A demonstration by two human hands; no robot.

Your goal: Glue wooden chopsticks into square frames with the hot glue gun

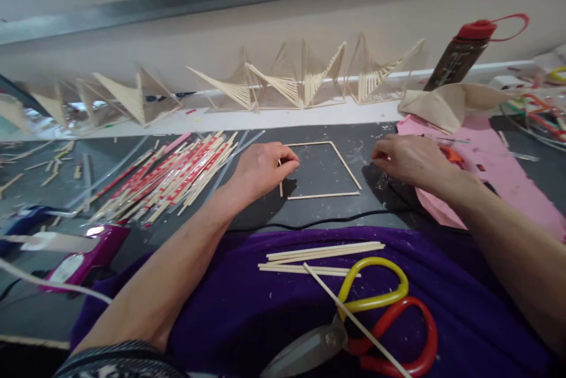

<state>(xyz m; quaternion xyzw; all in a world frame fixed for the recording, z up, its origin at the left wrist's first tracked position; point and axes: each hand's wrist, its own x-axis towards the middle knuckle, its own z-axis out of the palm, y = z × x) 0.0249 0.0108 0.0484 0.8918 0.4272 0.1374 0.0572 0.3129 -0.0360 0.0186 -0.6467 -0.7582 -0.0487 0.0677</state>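
Observation:
Four thin wooden sticks lie as a near-square on the grey tabletop (316,168). My left hand (265,167) is closed over the left stick (281,188), with thumb and fingertips together and the stick's upper part behind them. The far stick (309,143), right stick (345,166) and near stick (323,196) show; a small gap parts the near stick from the left one. My right hand (409,158) is curled shut to the right of the square, by the pink sheet (499,180). Something shiny shows at its fingertips, too small to name.
Scissors (331,338) and loose sticks (325,251) lie on purple cloth (212,307) over my lap. Bundled sticks (177,174) and a magenta device (88,257) lie left. A black cable (305,226) crosses in front. Stick models (283,86) and a bottle (457,56) stand behind.

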